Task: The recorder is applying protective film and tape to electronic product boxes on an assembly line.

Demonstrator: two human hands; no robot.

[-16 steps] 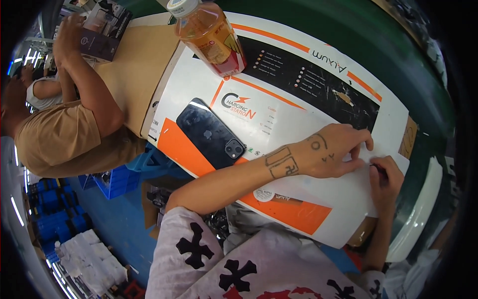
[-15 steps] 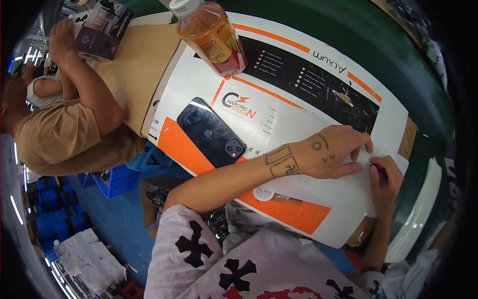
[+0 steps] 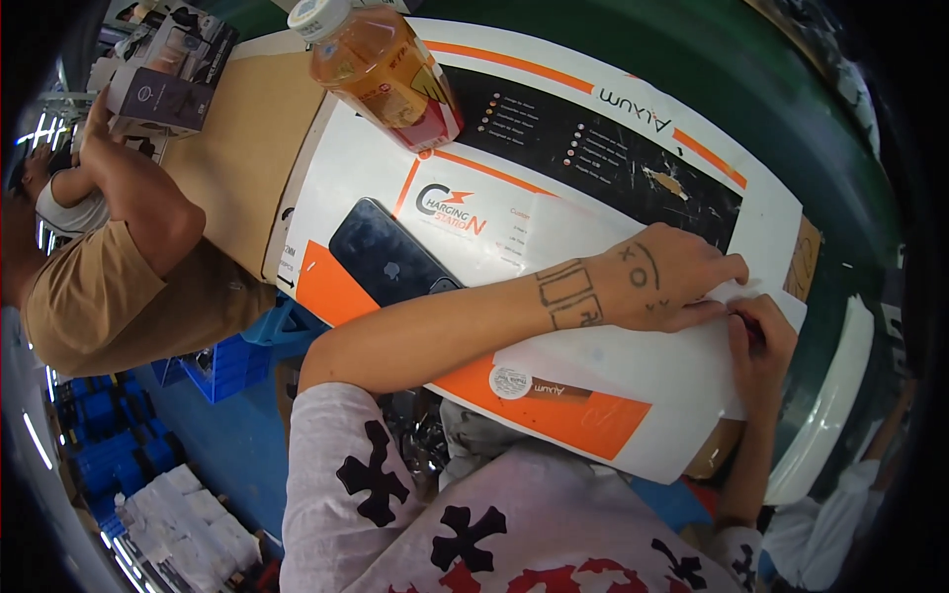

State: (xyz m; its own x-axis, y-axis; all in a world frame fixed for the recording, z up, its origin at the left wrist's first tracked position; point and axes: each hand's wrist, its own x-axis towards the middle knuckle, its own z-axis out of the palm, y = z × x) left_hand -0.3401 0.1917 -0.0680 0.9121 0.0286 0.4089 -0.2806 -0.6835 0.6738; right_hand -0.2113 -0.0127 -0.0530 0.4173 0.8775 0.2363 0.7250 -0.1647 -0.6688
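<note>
My left hand (image 3: 682, 282) reaches across to the right, its forearm marked with dark drawn lines. Its fingers are bent and pinched together beside my right hand (image 3: 766, 331), which is curled closed. A whitish, thin bit shows between the two hands, too small to name. Something dark shows within the curl of my right hand; I cannot make it out. Both hands are over a white, orange and black printed board (image 3: 593, 376). Under my left forearm's far side lies a dark smartphone (image 3: 386, 259), back up, its camera corner partly hidden by the arm.
A bottle of amber drink (image 3: 390, 74) with a white cap stands at the board's far left. Brown cardboard (image 3: 247, 128) and boxes (image 3: 163, 99) lie beyond it. A person in a tan shirt (image 3: 109, 296) sits at left. Blue crates (image 3: 222, 371) are below.
My hands have drawn together, the left one's fingers closing near the right. The view has shifted, and my left forearm now covers the phone's camera corner.
</note>
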